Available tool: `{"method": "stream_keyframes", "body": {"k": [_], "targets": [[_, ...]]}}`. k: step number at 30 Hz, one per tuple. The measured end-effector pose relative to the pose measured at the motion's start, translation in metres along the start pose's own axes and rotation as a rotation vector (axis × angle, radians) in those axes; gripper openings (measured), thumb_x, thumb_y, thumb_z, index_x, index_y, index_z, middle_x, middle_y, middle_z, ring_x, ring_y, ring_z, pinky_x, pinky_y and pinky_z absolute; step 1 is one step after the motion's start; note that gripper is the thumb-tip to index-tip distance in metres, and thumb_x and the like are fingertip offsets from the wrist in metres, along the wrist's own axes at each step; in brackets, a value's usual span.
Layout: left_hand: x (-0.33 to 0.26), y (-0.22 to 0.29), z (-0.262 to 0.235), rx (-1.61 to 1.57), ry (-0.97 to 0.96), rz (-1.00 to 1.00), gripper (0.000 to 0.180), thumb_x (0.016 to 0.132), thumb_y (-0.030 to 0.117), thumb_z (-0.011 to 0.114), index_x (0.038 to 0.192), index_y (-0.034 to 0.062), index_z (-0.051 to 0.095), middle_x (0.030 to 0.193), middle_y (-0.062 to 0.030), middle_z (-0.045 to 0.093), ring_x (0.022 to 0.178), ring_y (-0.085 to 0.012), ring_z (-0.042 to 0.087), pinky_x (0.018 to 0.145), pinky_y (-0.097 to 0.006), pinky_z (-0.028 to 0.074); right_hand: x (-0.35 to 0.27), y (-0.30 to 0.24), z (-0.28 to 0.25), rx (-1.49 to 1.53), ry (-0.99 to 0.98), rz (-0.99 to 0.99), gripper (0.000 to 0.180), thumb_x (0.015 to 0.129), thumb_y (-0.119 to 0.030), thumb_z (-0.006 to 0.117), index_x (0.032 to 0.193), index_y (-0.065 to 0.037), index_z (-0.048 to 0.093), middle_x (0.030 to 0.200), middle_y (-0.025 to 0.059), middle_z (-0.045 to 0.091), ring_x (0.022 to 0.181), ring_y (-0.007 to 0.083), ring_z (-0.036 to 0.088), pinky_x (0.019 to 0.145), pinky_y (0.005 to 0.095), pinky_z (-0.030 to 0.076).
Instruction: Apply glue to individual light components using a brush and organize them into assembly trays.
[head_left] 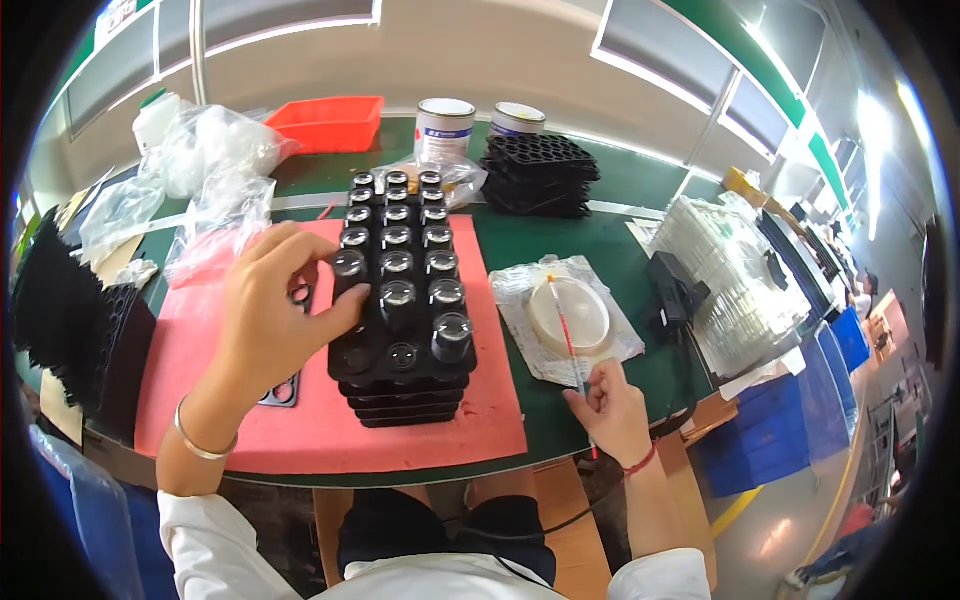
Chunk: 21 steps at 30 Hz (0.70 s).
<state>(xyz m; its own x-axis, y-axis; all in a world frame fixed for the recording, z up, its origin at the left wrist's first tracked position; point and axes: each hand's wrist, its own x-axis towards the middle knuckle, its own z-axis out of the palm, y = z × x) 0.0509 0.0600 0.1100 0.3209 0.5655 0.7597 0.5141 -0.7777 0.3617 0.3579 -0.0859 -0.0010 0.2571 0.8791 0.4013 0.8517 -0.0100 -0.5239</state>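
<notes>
Pinching in the head view, the left hand [280, 295] has its grip round a clear-topped black piece [349, 266] at the black tray's [400, 380] left column; most pockets look filled, two front ones seemingly vacant. The right hand [612, 407] clasps a slim stick [565, 335] across a pale dish [534, 320], contents unclear.

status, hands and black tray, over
Left hand gripping clear-topped piece at black tray. Right hand holding thin stick across white dish. Left hand partly hides piece.
</notes>
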Motion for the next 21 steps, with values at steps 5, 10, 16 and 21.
{"method": "stream_keyframes", "body": {"k": [5, 10, 16, 21], "targets": [[-0.019, 0.038, -0.024, -0.197, -0.076, 0.495, 0.034, 0.058, 0.019, 0.08, 0.081, 0.0045, 0.059, 0.078, -0.0044, 0.06, 0.065, -0.0158, 0.058, 0.054, -0.025, 0.046, -0.006, 0.009, -0.006, 0.05, 0.0, -0.049, 0.017, 0.073, -0.003, 0.062, 0.084, -0.006, 0.049, 0.051, 0.0051, 0.048, 0.043, 0.0188, 0.051, 0.043, 0.0277, 0.039], [-0.08, 0.049, 0.033, -0.72, -0.645, 0.305, 0.022, 0.071, 0.018, 0.068, 0.089, 0.0066, 0.06, 0.078, -0.0025, 0.062, 0.067, -0.0155, 0.063, 0.056, -0.025, 0.051, -0.004, -0.003, -0.025, 0.285, 0.21, -0.089, 0.009, 0.08, 0.001, 0.054, 0.086, 0.0, 0.061, 0.066, 0.0075, 0.061, 0.057, 0.0088, 0.057, 0.053, 0.0211, 0.043], [-0.099, 0.031, 0.063, -0.881, -0.821, -0.077, 0.03, 0.069, 0.014, 0.069, 0.097, 0.0057, 0.062, 0.083, -0.0034, 0.062, 0.07, -0.0119, 0.06, 0.06, -0.024, 0.05, -0.008, -0.016, -0.057, 0.194, 0.286, -0.303, 0.012, 0.079, -0.002, 0.055, 0.09, 0.002, 0.059, 0.072, 0.011, 0.063, 0.058, 0.0173, 0.057, 0.055, 0.0261, 0.045], [-0.095, 0.03, 0.062, -0.914, -0.912, -0.23, 0.037, 0.069, 0.013, 0.07, 0.104, 0.0046, 0.062, 0.09, -0.0044, 0.063, 0.073, -0.0115, 0.059, 0.066, -0.023, 0.05, -0.007, -0.016, -0.059, -0.035, 0.505, -0.431, 0.011, 0.082, -0.008, 0.056, 0.083, 0.001, 0.062, 0.065, 0.0097, 0.059, 0.053, 0.0194, 0.054, 0.051, 0.0268, 0.041]]}}
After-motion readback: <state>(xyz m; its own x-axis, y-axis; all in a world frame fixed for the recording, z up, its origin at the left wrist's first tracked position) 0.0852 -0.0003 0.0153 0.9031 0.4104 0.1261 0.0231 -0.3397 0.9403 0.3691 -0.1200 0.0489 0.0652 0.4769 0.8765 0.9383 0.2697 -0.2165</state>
